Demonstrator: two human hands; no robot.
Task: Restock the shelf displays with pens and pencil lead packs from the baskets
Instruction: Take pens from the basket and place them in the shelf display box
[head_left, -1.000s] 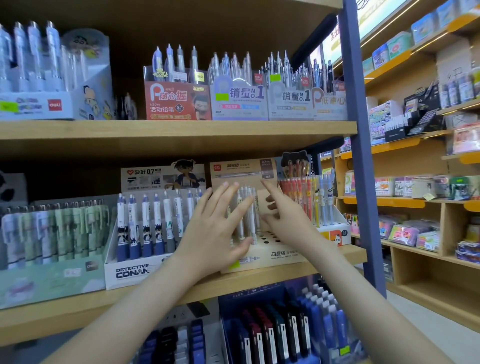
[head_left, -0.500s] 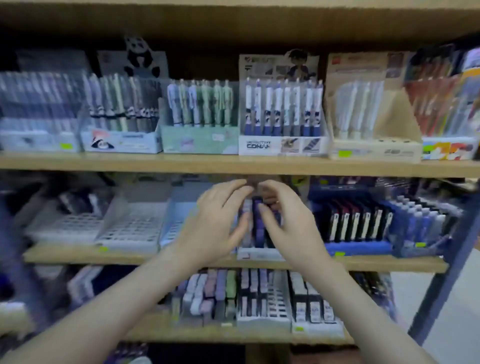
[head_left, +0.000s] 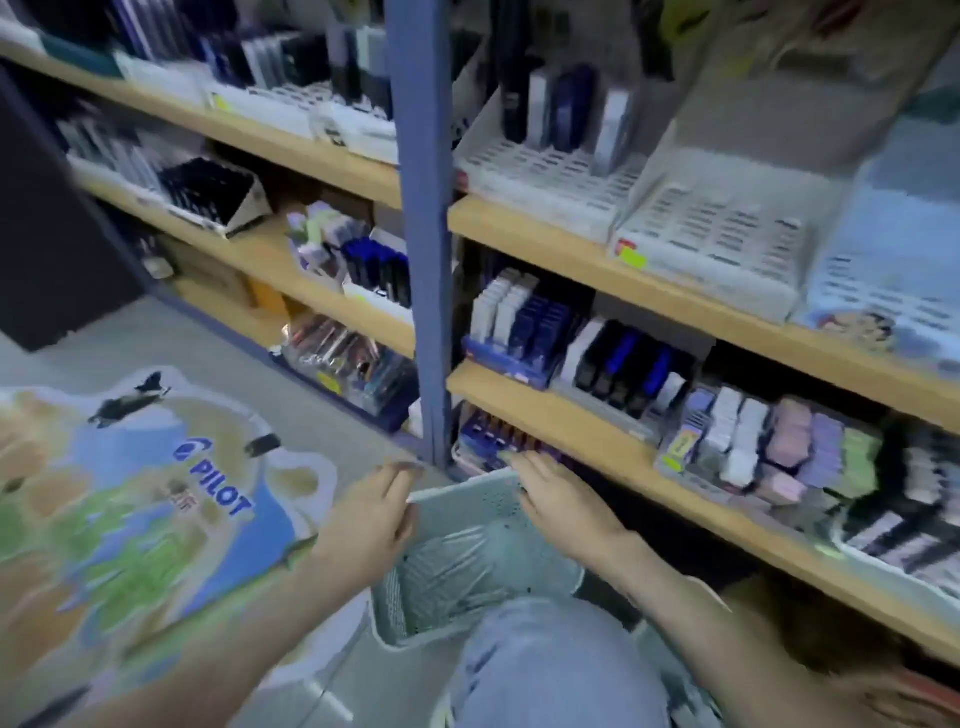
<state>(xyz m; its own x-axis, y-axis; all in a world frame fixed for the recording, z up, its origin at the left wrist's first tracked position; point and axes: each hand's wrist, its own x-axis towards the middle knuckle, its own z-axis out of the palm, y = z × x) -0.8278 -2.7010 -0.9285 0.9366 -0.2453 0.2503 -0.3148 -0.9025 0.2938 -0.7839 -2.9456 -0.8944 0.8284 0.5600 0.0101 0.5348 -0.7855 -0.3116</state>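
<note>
A pale green perforated basket (head_left: 467, 496) stands on the floor in front of the low shelves, with clear packs of pens (head_left: 452, 566) inside. My left hand (head_left: 371, 519) hangs over the basket's left rim, fingers relaxed, holding nothing. My right hand (head_left: 563, 501) reaches over the basket's far right rim, fingers stretched toward the lowest shelf; nothing shows in its grip. White display trays (head_left: 711, 234) with many vacant slots sit on the wooden shelf (head_left: 571, 260) above. The picture is blurred by motion.
A blue steel upright (head_left: 421, 218) splits the shelving just beyond the basket. A cardboard PILOT sign (head_left: 156, 499) lies at the left. My knee in jeans (head_left: 550, 670) covers the basket's near side. Eraser and lead boxes (head_left: 769, 441) fill the lower right shelf.
The view has swung from the upper pen displays down to the floor. Both hands left the shelf displays and dropped to the basket.
</note>
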